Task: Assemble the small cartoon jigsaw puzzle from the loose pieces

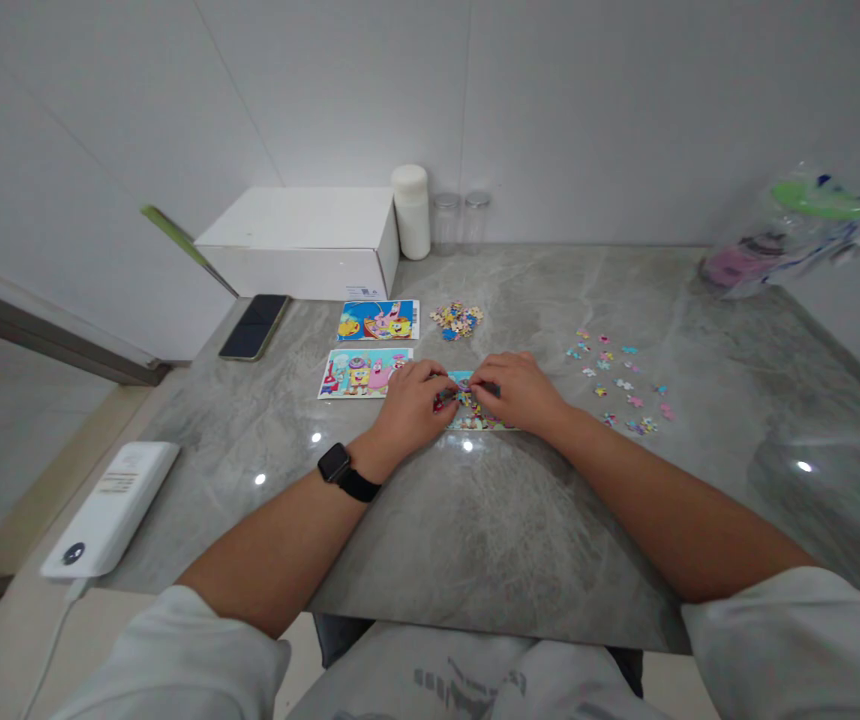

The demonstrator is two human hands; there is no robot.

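Observation:
My left hand (416, 402), with a black watch on its wrist, rests on the left part of a small colourful jigsaw puzzle (475, 424). Over the right part is my right hand (518, 388). Both hands have curled, closed fingers whose tips nearly meet above the puzzle's middle. Whatever the fingertips pinch is too small and covered to make out. Much of the puzzle is hidden under the hands. A cartoon picture card (359, 374) lies just left of my left hand. Loose puzzle pieces (623, 384) are scattered right of my right hand.
Behind the hands are a second picture card (376, 320) and a heap of pieces (457, 320). A white box (295, 245), white bottle (412, 212) and two clear jars (461, 225) stand by the wall. A phone (255, 327), power bank (111, 510) and plastic bag (782, 240) flank the table.

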